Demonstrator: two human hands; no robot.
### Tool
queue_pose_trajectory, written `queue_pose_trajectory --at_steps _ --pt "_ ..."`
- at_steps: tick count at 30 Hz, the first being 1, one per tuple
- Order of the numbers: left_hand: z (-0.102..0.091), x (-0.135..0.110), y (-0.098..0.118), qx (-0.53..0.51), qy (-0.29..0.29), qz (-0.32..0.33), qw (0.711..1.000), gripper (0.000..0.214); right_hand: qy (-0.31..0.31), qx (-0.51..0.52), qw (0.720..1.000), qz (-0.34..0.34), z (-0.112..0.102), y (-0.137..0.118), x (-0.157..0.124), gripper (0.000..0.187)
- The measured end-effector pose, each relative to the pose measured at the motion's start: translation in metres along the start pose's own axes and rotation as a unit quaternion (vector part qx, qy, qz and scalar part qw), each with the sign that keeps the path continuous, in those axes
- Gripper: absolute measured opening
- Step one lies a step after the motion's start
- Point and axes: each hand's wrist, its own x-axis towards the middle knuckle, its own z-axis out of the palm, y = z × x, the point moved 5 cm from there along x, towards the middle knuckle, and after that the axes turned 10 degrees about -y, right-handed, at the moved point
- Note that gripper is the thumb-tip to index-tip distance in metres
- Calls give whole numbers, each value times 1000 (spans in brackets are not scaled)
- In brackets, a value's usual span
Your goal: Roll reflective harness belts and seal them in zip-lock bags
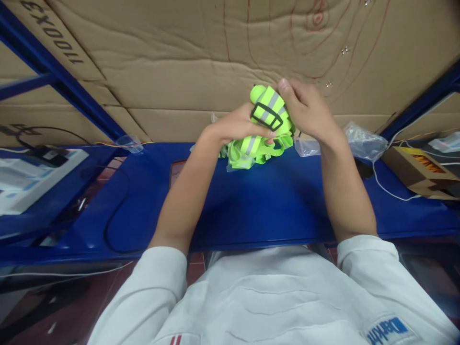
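Note:
A bundle of neon-yellow reflective strap (275,103) with grey stripes is held up above the blue table, a black buckle (266,116) on its near face. My left hand (241,123) is closed around the bundle from the left, its thumb lying below the buckle. On the other side, my right hand (307,108) presses against the strap's right edge with bent fingers; some fingertips are hidden behind it. Looser loops of the same strap (246,151) hang beneath, with clear plastic under them.
The blue table (258,206) runs under my forearms, against a cardboard wall (161,62). Clear plastic bags (362,141) lie to the right, near an open cardboard box (424,172) and a white cable. A phone-like object (176,172) is partly behind my left forearm. A clear cup (129,143) sits at left.

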Motion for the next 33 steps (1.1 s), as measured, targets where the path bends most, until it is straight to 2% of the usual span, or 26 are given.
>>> queue_pose_trajectory --at_steps 3,5,10,12,15,19,24,29,33 --pt "-5 2 -2 -2 24 11 1000 34 -55 -37 998 -9 7 -13 -6 47" --pt "-7 4 -3 -11 37 19 999 36 -51 -55 997 -17 7 -20 -9 42" --pt "-5 6 -2 -34 41 13 998 38 -44 -62 996 -35 3 -29 -13 60" --pt "-3 5 0 -34 41 10 998 38 -45 -70 996 -38 3 -29 -13 57" --pt "-2 2 4 -42 36 8 998 36 -21 -77 996 -31 2 -30 -13 50" --pt "2 -1 6 -83 -3 0 997 37 18 -88 996 -24 -4 -33 -16 45" --pt "2 2 -4 -133 -27 -20 991 46 83 -116 989 -34 -16 -36 -18 35" --pt "-7 2 -5 -41 21 -35 998 35 128 -42 990 -52 -16 -26 -13 28" --pt "-11 0 -1 10 26 -41 999 39 122 4 992 -33 -13 -14 -8 23"
